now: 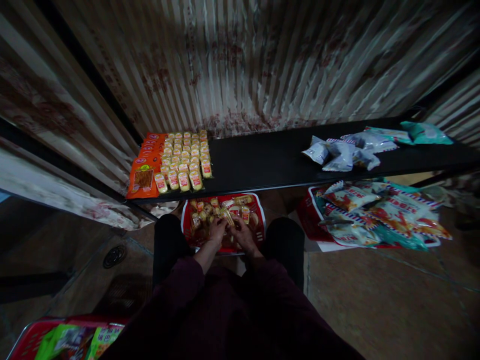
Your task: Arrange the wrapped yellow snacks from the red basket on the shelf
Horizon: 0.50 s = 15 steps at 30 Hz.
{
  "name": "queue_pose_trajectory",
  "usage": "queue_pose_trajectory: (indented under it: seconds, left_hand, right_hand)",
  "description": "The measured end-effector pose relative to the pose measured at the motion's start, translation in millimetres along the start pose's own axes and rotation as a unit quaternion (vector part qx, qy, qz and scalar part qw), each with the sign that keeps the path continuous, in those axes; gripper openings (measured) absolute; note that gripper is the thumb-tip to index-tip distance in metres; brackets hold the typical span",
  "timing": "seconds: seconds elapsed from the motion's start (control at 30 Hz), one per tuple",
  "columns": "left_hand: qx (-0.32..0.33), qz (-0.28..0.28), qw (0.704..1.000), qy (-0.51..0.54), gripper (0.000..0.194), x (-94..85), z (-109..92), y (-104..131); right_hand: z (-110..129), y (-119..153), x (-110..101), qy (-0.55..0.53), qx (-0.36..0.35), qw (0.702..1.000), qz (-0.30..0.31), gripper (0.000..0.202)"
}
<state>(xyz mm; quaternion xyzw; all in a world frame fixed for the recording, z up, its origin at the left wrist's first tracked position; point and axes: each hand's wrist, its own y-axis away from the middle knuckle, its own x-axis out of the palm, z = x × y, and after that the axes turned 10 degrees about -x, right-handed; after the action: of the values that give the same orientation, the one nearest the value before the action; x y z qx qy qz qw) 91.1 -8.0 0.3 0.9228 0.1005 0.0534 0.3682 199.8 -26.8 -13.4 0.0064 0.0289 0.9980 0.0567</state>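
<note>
Between my knees is a red basket (pixel 261 220) with many small yellow wrapped snacks (pixel 198 218) in it. My left hand (pixel 218 230) is over the basket, its fingers closed on a small wrapped snack (pixel 228 217). Close beside it, my right hand (pixel 242 233) has its fingers bent at the same snack. On the black shelf (pixel 255 160) above the basket, rows of similar yellow snacks (pixel 183 162) stand at the left, next to a column of orange packets (pixel 144 172).
Silver and teal bags (pixel 339 152) lie on the shelf's right part. A second red basket (pixel 313 220), heaped with bags, is on the floor at right. Another red basket (pixel 28 332) with green packets is at lower left. Striped curtain (pixel 247 65) hangs behind.
</note>
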Motion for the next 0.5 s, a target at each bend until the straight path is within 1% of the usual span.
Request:
queue_pose_trajectory:
  seconds: [0.1, 0.2, 0.37, 0.5]
  left_hand:
    - [-0.012, 0.011, 1.0, 0.019, 0.02, 1.0, -2, 6]
    - [-0.018, 0.008, 1.0, 0.015, 0.025, 0.5, -2, 9]
    - [-0.03, 0.007, 0.999, 0.017, 0.032, -0.4, 1, 7]
    - [-0.033, 0.017, 0.999, 0.021, 0.031, -0.9, 4, 4]
  right_hand:
    - [0, -1, 1, 0.016, -0.036, 0.999, 0.012, 0.036]
    - [1, 0, 2, 0.045, -0.051, 0.998, 0.015, 0.033]
    - [-4, 1, 1, 0.102, -0.085, 0.991, 0.031, 0.033]
    - [-11, 0, 0, 0.168, -0.118, 0.978, 0.045, 0.036]
